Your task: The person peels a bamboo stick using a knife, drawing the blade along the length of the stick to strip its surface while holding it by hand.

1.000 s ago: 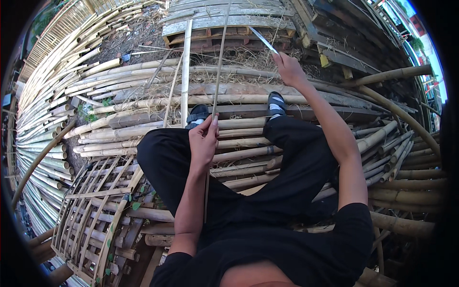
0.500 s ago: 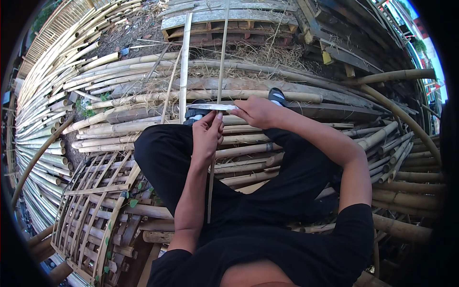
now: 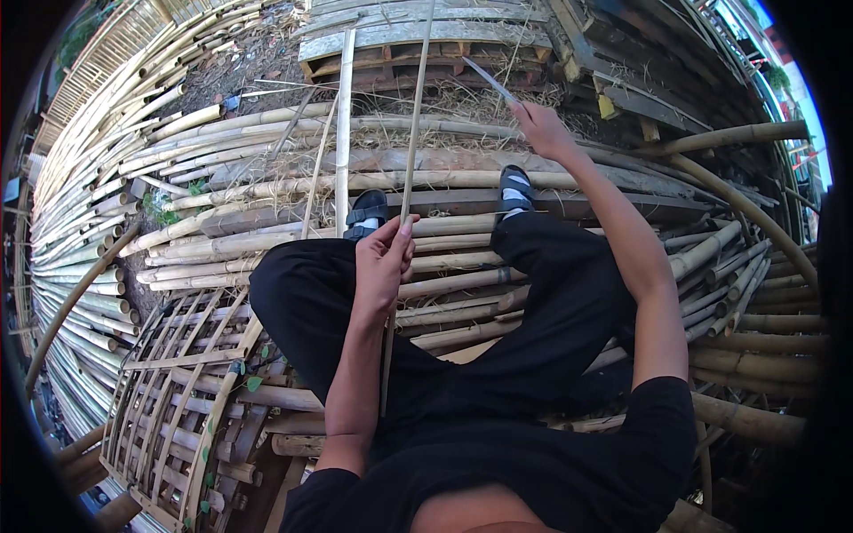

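A long, thin bamboo strip [image 3: 416,124] runs from my lap away past the far pallet. My left hand [image 3: 384,256] pinches it between thumb and fingers above my left knee. Out ahead and to the right, my right hand [image 3: 541,130] is closed round the handle of a knife [image 3: 490,80]. Its narrow blade points to the far left, well apart from the strip; the handle is hidden in my fist. A wider, pale bamboo slat [image 3: 345,124] lies left of the strip, reaching my left sandal [image 3: 367,210].
Bamboo poles [image 3: 293,188] lie crosswise under and before my feet. A wooden pallet [image 3: 426,37] stands beyond, with dry shavings [image 3: 453,102] in front. At the left are a bamboo lattice [image 3: 178,391] and stacked poles [image 3: 71,275]. A curved pole [image 3: 755,213] rises at the right.
My right hand has swung the knife away from the strip, forward and to the right. My left hand keeps hold of the strip, whose far end has tilted slightly right.
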Demonstrator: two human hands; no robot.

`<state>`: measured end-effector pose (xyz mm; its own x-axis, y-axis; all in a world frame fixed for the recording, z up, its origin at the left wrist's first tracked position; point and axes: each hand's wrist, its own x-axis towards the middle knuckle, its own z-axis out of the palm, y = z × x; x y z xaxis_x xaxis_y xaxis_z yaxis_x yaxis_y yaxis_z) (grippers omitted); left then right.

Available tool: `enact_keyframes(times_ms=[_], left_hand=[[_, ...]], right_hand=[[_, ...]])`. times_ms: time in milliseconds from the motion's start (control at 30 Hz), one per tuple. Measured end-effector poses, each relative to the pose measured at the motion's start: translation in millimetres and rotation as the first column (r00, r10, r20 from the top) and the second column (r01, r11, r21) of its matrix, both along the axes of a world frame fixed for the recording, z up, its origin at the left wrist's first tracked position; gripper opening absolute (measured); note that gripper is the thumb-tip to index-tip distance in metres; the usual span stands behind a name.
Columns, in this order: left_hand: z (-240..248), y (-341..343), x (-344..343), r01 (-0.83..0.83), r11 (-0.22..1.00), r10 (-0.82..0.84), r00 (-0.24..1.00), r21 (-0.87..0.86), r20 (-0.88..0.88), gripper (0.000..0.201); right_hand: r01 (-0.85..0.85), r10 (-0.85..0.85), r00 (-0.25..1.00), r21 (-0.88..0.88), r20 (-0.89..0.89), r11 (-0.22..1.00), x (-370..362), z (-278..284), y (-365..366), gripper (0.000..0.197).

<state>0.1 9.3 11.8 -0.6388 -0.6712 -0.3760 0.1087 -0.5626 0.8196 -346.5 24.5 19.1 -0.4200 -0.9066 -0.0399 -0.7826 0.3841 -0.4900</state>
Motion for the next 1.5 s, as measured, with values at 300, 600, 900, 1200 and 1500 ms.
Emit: enact_keyframes(times_ms=[300, 600, 900, 1200, 1500], left_hand=[[3, 3, -12, 0.006, 1.000, -0.005, 1.000, -0.027, 0.017, 0.027], [-16, 0, -12, -0.093, 0.978, 0.135, 0.965, -0.188, 0.226, 0.026], [-20, 9, -14, -0.031, 0.912, 0.166, 0.940, -0.408, 0.299, 0.025], [-19, 20, 2, 0.003, 0.943, 0.092, 0.959, -0.334, 0.267, 0.020], [-13, 15, -9, 0.031, 0.999, -0.027, 0.987, -0.023, 0.160, 0.027]], right_hand=[[-0.338, 0.324, 0.938, 0.122, 0.122, 0.933, 96, 7, 21, 0.046], [-0.223, 0.213, 0.962, 0.037, 0.171, 0.974, 96, 16, 23, 0.047], [-0.492, 0.480, 0.871, 0.197, 0.107, 0.848, 128, 13, 27, 0.046], [-0.003, 0.009, 0.997, 0.087, -0.074, 0.996, -6, -25, 3, 0.048], [0.206, -0.245, 0.726, 0.137, 0.643, 0.969, 53, 17, 11, 0.048]])
